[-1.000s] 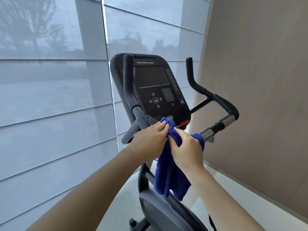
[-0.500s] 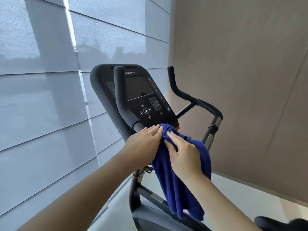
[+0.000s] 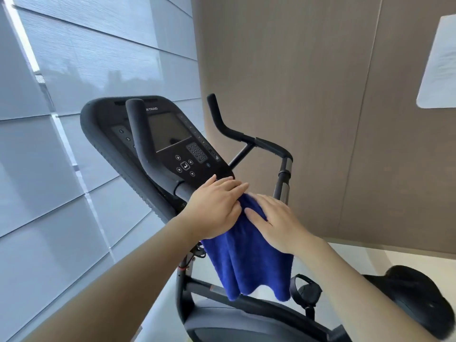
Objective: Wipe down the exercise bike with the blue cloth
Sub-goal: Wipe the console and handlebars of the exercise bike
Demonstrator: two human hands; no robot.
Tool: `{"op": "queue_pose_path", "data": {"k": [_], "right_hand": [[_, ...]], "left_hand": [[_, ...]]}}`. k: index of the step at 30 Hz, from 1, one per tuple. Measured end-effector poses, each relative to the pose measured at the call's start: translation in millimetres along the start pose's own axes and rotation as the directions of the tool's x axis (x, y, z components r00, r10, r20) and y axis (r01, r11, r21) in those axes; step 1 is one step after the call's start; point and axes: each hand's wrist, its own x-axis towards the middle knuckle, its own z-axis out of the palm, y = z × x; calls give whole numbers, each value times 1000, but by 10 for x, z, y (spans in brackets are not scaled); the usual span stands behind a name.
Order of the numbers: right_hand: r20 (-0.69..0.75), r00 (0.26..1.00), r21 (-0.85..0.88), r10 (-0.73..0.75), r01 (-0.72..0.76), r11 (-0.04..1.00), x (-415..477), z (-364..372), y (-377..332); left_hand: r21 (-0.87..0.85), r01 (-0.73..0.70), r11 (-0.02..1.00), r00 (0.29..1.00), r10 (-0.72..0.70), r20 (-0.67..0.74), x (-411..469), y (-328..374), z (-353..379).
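Observation:
The black exercise bike's console (image 3: pixel 172 139) stands ahead, with a dark screen and keypad. A blue cloth (image 3: pixel 246 257) is draped over the handlebar bar just below the console and hangs down toward the frame. My left hand (image 3: pixel 214 208) lies flat on the cloth's upper left part, fingers stretched toward the console's lower edge. My right hand (image 3: pixel 274 218) presses flat on the cloth's upper right part, fingers slightly spread. Both palms hide the bar under the cloth. The left grip (image 3: pixel 143 144) rises in front of the console; the right grip (image 3: pixel 222 124) rises behind it.
Grey window blinds (image 3: pixel 74 70) fill the left side, close behind the console. A brown panelled wall (image 3: pixel 320 95) stands to the right with a white sheet (image 3: pixel 439 65) on it. The black saddle (image 3: pixel 419 299) sits at lower right, a pedal with a strap (image 3: pixel 306 292) below the cloth.
The view has swung right and tilted. Both hands went from pinching the bunched cloth to lying flat on it, and the cloth now hangs spread wider over the bar.

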Motion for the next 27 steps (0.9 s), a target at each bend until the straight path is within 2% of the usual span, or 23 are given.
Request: {"op": "queue_pose_path", "data": {"k": [2, 6, 13, 20, 24, 27], "right_hand": [[-27, 1000, -1, -10, 10, 1000, 8, 51, 32], [-79, 996, 39, -46, 49, 998, 34, 98, 86], [-270, 957, 111, -106, 140, 984, -55, 148, 71], [-319, 936, 269, -147, 238, 933, -171, 114, 160], [-252, 937, 355, -243, 323, 877, -256, 66, 312], [-119, 955, 183, -273, 291, 939, -117, 18, 406]], "left_hand": [[96, 54, 994, 997, -50, -50, 78, 95, 109], [143, 112, 983, 993, -106, -43, 146, 115, 164], [144, 267, 953, 961, -252, -112, 94, 294, 209], [79, 354, 932, 926, -338, -168, -31, 587, 185], [98, 378, 921, 918, -358, -169, -197, 723, 221], [141, 399, 906, 916, -386, -110, -167, 669, 185]]}}
